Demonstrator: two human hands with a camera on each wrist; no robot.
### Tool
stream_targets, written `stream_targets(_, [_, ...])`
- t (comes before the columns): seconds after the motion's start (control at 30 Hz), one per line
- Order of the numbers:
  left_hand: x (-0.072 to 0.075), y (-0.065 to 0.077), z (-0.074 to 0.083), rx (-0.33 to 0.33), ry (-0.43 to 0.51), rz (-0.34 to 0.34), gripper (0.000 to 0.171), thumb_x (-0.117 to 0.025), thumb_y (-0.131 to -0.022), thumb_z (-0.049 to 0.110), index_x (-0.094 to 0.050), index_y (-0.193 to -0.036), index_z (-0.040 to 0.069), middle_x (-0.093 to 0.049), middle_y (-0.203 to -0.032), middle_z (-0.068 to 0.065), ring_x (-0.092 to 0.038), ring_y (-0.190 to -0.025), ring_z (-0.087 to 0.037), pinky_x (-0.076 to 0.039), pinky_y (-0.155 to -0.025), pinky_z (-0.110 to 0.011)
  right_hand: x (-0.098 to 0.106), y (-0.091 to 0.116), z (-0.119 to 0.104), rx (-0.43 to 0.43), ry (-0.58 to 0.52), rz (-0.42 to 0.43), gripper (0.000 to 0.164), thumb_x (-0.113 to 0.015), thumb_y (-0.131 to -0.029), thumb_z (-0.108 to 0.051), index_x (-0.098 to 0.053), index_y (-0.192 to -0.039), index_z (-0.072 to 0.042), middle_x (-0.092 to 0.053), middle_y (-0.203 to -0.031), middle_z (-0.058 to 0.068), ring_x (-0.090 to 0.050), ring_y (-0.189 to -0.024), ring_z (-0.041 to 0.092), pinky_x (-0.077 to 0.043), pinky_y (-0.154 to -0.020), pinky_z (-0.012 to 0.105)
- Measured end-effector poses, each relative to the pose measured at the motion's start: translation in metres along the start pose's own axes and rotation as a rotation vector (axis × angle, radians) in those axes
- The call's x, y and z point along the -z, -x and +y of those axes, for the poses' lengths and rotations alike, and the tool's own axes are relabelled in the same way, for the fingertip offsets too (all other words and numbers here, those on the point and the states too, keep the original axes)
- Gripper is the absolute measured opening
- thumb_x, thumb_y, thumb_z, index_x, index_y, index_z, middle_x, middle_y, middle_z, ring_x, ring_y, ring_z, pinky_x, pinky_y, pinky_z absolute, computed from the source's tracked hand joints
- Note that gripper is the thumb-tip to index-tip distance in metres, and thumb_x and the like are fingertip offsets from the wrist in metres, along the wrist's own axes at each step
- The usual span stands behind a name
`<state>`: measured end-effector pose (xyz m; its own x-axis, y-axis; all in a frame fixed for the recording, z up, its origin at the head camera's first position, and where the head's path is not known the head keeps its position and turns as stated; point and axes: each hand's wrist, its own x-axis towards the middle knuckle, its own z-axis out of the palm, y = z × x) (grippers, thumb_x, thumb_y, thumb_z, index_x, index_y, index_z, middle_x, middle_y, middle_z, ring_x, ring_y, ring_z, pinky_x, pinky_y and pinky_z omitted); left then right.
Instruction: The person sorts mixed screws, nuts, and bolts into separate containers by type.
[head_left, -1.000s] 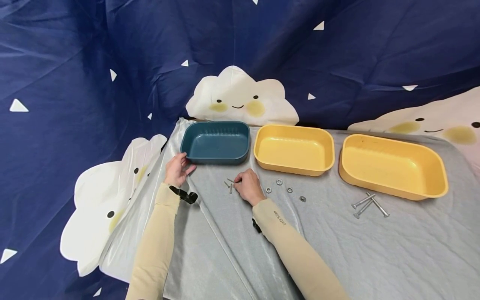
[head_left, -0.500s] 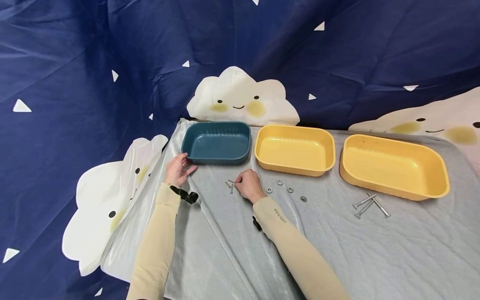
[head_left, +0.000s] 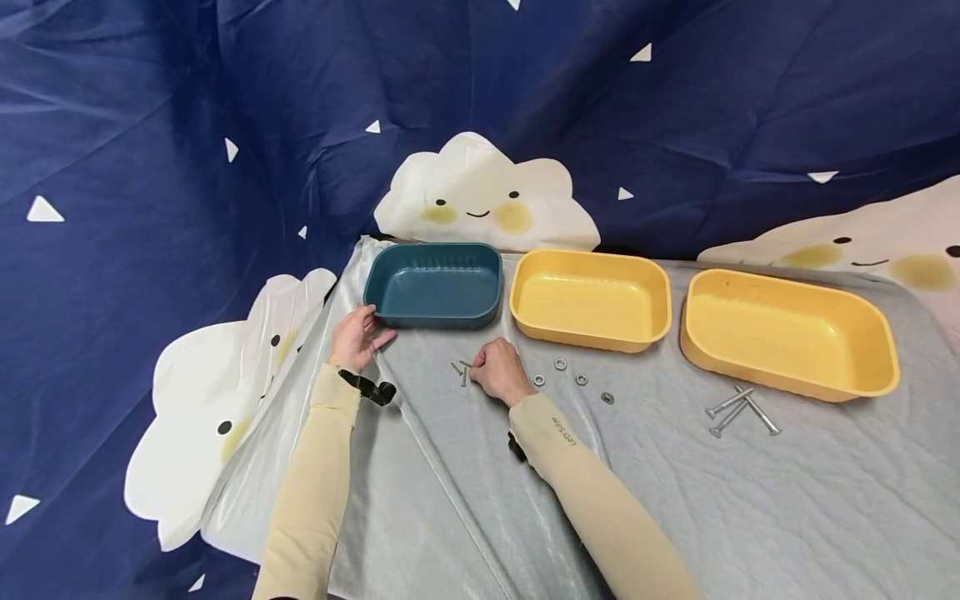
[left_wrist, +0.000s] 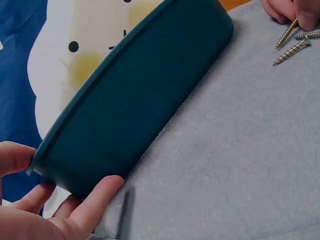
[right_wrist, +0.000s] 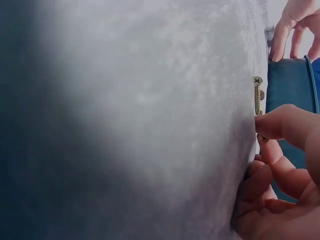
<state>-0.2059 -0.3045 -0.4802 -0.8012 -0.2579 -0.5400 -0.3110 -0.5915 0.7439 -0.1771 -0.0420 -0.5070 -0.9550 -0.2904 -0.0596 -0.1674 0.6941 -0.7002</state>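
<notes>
The left hand (head_left: 352, 337) holds the left front corner of a dark teal plastic bin (head_left: 435, 322); in the left wrist view a finger reaches the rim and the thumb lies against the lower wall. In front of that bin, the right hand (head_left: 501, 371) pinches a small brass-coloured screw (left_wrist: 287, 35) low over the grey cloth. Two more screws lie right beside these fingertips, a countersunk one (left_wrist: 292, 51) and another (left_wrist: 311, 35) partly cut off by the view edge. The right wrist view shows a cross-slot screw (right_wrist: 257, 95) near the thumb.
Two yellow bins, a middle one (head_left: 591, 340) and a right one (head_left: 787, 383), stand in line with the teal bin. Several nuts (head_left: 560, 364) and a flat round metal piece (head_left: 607, 398) lie right of the right hand. Long bolts (head_left: 742, 408) lie crossed before the right bin.
Both hands keep almost the same place, the left at the teal bin's corner and the right at the screws. The head view has shifted very slightly.
</notes>
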Motion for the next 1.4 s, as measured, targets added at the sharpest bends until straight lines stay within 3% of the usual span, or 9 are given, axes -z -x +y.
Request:
stream_targets(0.2, [0.001,0.001,0.004,0.037,-0.022,-0.008,0.027,-0.05,-0.099,0.01,-0.046,-0.125,0.008,-0.031,-0.156,-0.01,-0.034,-0.14,-0.017,-0.036,-0.112,-0.05,0.002,0.001,0.003,0.007,-0.028,-0.01,0.01,-0.076,-0.075,-0.01,-0.068,-0.069,-0.009,-0.062,-0.077,0.004,-0.059,-0.077,0.022,-0.052,-0.078,0.033])
stream_targets(0.73, [0.002,0.005,0.008,0.045,-0.029,-0.02,0.008,-0.052,-0.098,0.007,-0.048,-0.105,0.01,-0.028,-0.156,-0.012,-0.03,-0.142,-0.02,-0.035,-0.112,-0.054,0.005,0.003,0.007,-0.007,-0.096,-0.025,0.01,-0.073,-0.076,-0.012,-0.064,-0.076,-0.012,-0.058,-0.086,0.004,-0.057,-0.084,0.021,-0.05,-0.081,0.032])
stream_targets(1.0, [0.004,0.004,0.008,0.049,-0.042,-0.025,0.01,-0.052,-0.098,0.009,-0.048,-0.107,0.012,-0.029,-0.154,-0.01,-0.03,-0.141,-0.019,-0.037,-0.111,-0.053,0.006,0.004,0.009,0.016,-0.115,-0.006,0.008,-0.07,-0.076,-0.01,-0.064,-0.08,-0.011,-0.06,-0.087,0.005,-0.057,-0.087,0.022,-0.05,-0.085,0.035])
stream_targets(1.27, [0.003,0.003,0.007,0.042,-0.054,-0.031,0.011,-0.052,-0.099,0.01,-0.047,-0.108,0.013,-0.04,-0.137,-0.006,-0.034,-0.136,-0.018,-0.037,-0.112,-0.053,0.012,0.004,0.007,0.028,-0.097,0.0,0.004,-0.067,-0.083,-0.012,-0.065,-0.085,-0.01,-0.063,-0.092,0.006,-0.059,-0.092,0.023,-0.05,-0.087,0.036])
stream_targets(1.4, [0.004,0.002,0.006,0.037,-0.049,-0.04,0.008,-0.052,-0.099,0.01,-0.048,-0.105,0.012,-0.042,-0.132,-0.005,-0.035,-0.135,-0.019,-0.036,-0.112,-0.053,0.016,0.004,0.004,0.027,-0.093,0.01,0.004,-0.067,-0.086,-0.014,-0.065,-0.087,-0.011,-0.063,-0.093,0.005,-0.058,-0.086,0.02,-0.05,-0.081,0.033])
